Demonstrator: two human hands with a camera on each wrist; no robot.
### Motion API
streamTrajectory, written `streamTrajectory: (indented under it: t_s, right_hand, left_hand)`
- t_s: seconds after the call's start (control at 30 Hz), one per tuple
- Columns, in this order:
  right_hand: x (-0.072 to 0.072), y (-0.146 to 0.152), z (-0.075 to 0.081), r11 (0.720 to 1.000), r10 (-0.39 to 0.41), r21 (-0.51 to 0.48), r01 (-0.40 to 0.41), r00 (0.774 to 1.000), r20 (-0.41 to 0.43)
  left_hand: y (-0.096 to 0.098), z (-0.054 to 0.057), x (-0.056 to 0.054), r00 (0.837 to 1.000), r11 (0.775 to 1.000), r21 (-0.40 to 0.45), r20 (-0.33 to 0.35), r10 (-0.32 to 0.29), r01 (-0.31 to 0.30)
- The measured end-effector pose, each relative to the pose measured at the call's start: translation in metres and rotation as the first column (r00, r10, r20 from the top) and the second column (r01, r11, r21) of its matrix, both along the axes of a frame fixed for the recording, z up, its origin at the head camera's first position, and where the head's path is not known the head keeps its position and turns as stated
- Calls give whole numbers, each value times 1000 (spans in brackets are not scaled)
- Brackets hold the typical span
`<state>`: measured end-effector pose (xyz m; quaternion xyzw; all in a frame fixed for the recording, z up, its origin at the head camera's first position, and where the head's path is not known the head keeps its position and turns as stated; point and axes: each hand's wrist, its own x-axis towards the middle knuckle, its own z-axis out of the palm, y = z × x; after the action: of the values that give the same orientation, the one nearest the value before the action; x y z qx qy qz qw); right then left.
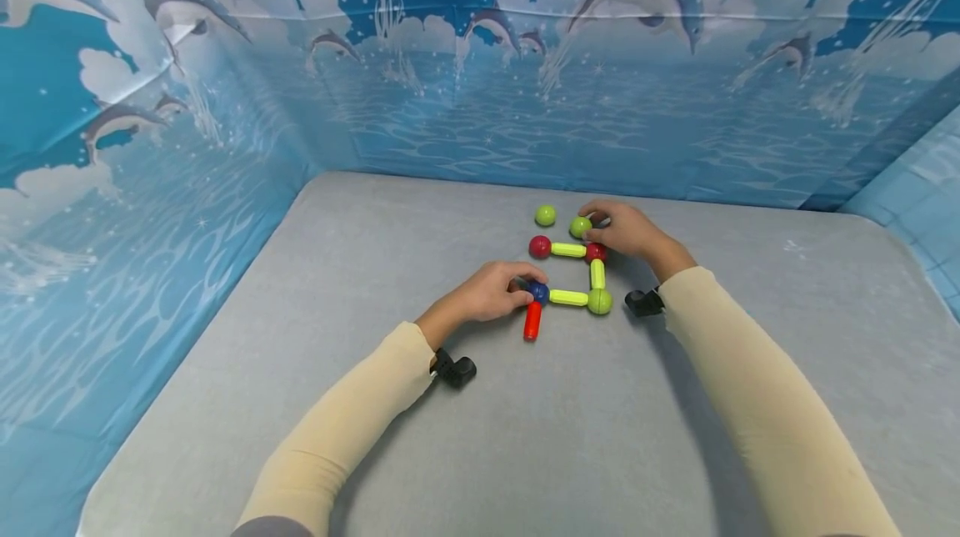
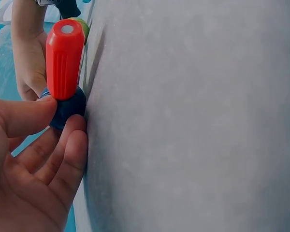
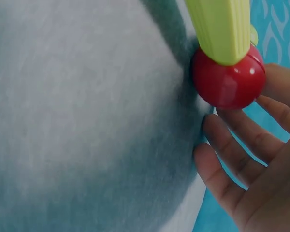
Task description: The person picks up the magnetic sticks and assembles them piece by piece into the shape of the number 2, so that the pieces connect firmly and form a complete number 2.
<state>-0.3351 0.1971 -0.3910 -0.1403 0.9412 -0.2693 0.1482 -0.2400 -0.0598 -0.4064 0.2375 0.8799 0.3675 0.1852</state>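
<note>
My left hand (image 1: 495,291) pinches a blue ball (image 2: 72,108) between thumb and fingers. A red rod (image 1: 532,322) sticks out from this ball toward me. A yellow-green rod (image 1: 568,298) joins it to a green ball (image 1: 600,302) on the right. From there another yellow-green rod (image 1: 597,274) runs back to a red ball (image 3: 229,79), and a third rod (image 1: 567,250) leads left to a second red ball (image 1: 540,247). Just behind the corner red ball, my right hand (image 1: 626,228) holds a loose green ball (image 1: 580,227) between thumb and index finger; its other fingers are spread in the right wrist view.
One more green ball (image 1: 545,215) lies on the grey tabletop (image 1: 420,220) near its back edge. A blue curtain (image 1: 480,128) printed with dolphins hangs behind and to the left. Black wrist cameras (image 1: 455,370) are strapped below both hands.
</note>
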Motion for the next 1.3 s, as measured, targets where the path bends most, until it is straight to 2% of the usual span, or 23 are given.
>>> streamTrajectory:
  t_s: [0.53,0.63,0.77,0.87,1.0,1.13,1.3]
  right_hand:
    - [1,-1,-3,997,-73,-40,71,996,-51]
    - [5,2,1,997,-70,-43,67,995,-71]
    - [14,10,9,999,-25,-38,21,992,-120]
    - [25,16,17,999,27,-41,-35,983,-183]
    - [46,23,30,993,94,-46,-111,956,-277]
    - [78,28,36,981,166,-34,-192,913,-373]
    - [123,30,37,964,245,18,-266,853,-460]
  left_hand:
    - [2,-1,-3,1000,1000,8,26,8,-8]
    - [2,-2,-4,999,1000,12,38,18,-18]
    - [1,-2,-4,999,999,21,46,24,-25]
    - [1,-2,-5,999,999,25,40,20,-21]
    - [0,-3,-6,999,1000,26,35,12,-13]
    - [0,-4,-5,999,1000,28,48,8,-9]
    - [0,-3,-4,999,1000,22,52,10,-11]
